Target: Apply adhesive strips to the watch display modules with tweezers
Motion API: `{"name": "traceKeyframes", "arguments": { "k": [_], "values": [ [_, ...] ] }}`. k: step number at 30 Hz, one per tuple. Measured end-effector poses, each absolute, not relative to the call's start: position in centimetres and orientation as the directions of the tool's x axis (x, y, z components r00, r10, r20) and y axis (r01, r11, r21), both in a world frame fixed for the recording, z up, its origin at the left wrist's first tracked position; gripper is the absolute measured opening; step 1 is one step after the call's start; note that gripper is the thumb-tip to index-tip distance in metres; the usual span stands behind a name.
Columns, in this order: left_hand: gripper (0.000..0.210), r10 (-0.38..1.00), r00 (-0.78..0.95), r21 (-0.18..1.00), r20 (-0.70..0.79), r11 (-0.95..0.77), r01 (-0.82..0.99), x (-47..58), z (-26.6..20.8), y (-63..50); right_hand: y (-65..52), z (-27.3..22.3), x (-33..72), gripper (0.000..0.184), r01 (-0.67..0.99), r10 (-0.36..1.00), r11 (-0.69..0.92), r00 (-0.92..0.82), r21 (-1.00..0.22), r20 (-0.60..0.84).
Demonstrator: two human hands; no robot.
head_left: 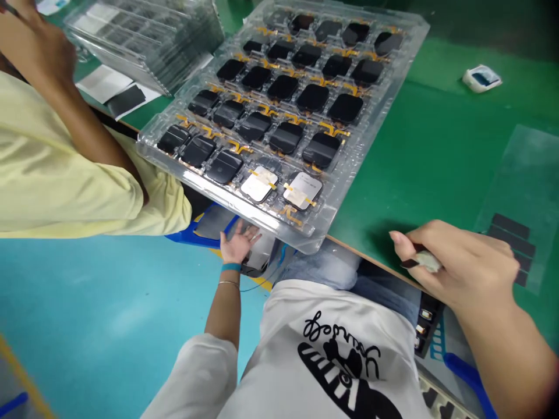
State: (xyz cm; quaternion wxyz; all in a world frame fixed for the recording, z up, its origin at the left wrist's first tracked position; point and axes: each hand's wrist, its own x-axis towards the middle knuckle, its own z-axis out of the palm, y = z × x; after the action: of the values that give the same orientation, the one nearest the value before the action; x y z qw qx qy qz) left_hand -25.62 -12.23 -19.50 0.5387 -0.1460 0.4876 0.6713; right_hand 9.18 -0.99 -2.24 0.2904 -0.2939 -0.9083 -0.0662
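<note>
My left hand is open, palm up and fingers spread, beside the table near the front edge of the clear plastic tray; it appears to hold nothing. A blue band is around that wrist. My right hand is closed around a small tool with a dark tip and a whitish wrapped part, over the table's front edge. Rows of black square screens with orange flex strips fill the tray. Two pieces in the front row, a white-backed one and a silver-backed one, lie face down.
A clear sheet with dark strips lies at the right on the green table. Behind it sits a small white dish. Stacked clear trays stand back left, near a co-worker's yellow sleeve. A blue-framed stool is below.
</note>
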Motion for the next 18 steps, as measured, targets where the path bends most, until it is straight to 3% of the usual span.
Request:
{"name": "traceKeyframes", "arguments": {
  "k": [4, 7, 9, 10, 13, 14, 15, 18],
  "values": [
    [0.052, 0.615, -0.487, 0.548, -0.621, -0.103, -0.830, -25.4, -18.1, -12.7, -1.0, -2.1, 9.8, 0.030, 0.549, 0.479, 0.834, -0.668, -0.057, 0.569],
    [0.071, 0.631, -0.494, 0.534, -0.598, -0.146, -0.833, -23.8, -17.1, -13.1, -3.0, -0.8, 9.2, 0.017, 0.547, 0.491, 0.834, -0.681, -0.069, 0.543],
    [0.075, 0.645, -0.474, 0.508, -0.600, -0.151, -0.848, -22.2, -16.0, -13.4, -5.5, 0.0, 7.6, 0.009, 0.564, 0.567, 0.812, -0.698, -0.152, 0.438],
    [0.076, 0.654, -0.465, 0.496, -0.596, -0.155, -0.854, -21.4, -15.3, -13.6, -6.8, 0.2, 6.4, 0.013, 0.552, 0.591, 0.805, -0.719, -0.216, 0.366],
    [0.074, 0.677, -0.477, 0.484, -0.561, -0.199, -0.852, -19.4, -13.1, -14.4, -10.0, -1.1, 1.6, 0.025, 0.436, 0.491, 0.786, -0.871, -0.438, 0.016],
    [0.072, 0.681, -0.490, 0.486, -0.544, -0.220, -0.846, -18.9, -12.4, -14.7, -10.5, -2.1, -0.1, 0.022, 0.464, 0.455, 0.762, -0.880, -0.452, -0.137],
    [0.069, 0.681, -0.510, 0.494, -0.526, -0.244, -0.835, -18.5, -11.8, -14.9, -10.7, -3.1, -1.7, 0.020, 0.470, 0.432, 0.756, -0.881, -0.456, -0.191],
    [0.064, 0.641, -0.599, 0.555, -0.479, -0.308, -0.773, -17.8, -10.9, -15.1, -10.1, -6.2, -5.6, 0.019, 0.440, 0.367, 0.774, -0.898, -0.456, -0.243]
  ]
}}
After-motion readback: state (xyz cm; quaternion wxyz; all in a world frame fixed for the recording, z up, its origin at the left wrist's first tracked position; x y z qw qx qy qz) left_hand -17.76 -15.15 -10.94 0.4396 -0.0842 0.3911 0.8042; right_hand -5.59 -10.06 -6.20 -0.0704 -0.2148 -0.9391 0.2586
